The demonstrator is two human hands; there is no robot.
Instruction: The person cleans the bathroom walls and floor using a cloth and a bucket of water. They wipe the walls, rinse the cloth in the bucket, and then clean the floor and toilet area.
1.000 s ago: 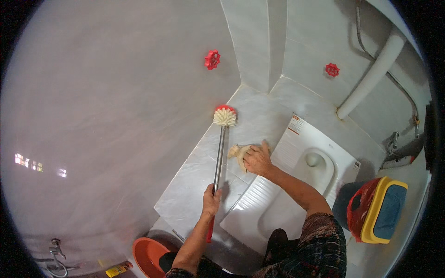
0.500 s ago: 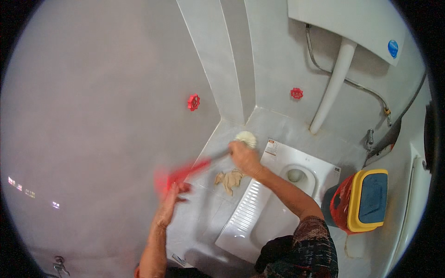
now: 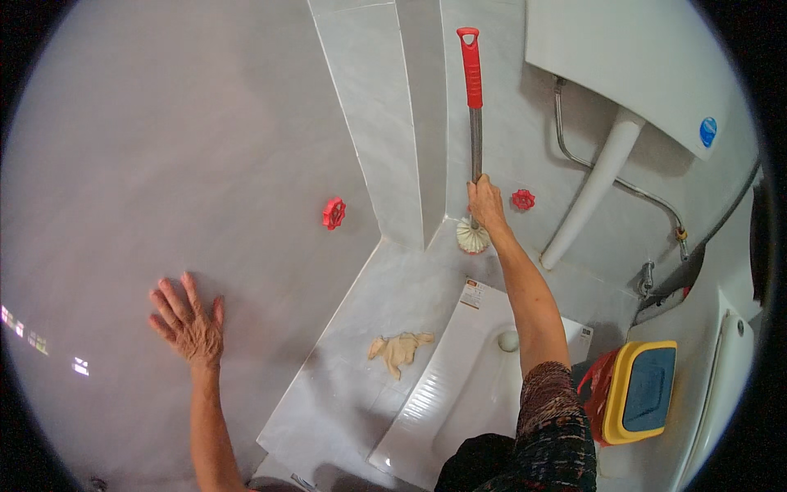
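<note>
My right hand (image 3: 487, 202) is closed around the lower shaft of a toilet brush (image 3: 475, 139). The brush stands upright, its red handle at the top and its whitish round bristle head just below my fist, near the far corner of the floor. My left hand (image 3: 194, 328) lies with fingers spread against the grey wall (image 3: 164, 205) on the left and holds nothing. Below my right forearm is a white squat toilet (image 3: 447, 369) set in the tiled floor. A crumpled beige glove or cloth (image 3: 399, 351) lies on the floor left of it.
Right of the toilet stands a bin with a yellow-rimmed lid (image 3: 652, 392) and red liner. A white cistern (image 3: 623, 66) with a white pipe (image 3: 596, 184) hangs on the far wall. Red valve wheels (image 3: 334, 213) stick out of the walls. A white basin-like edge (image 3: 713, 394) borders the right.
My left hand has let go of the brush's red handle and moved left onto the wall. My right hand has swung the brush from slanting to upright and moved it toward the far corner.
</note>
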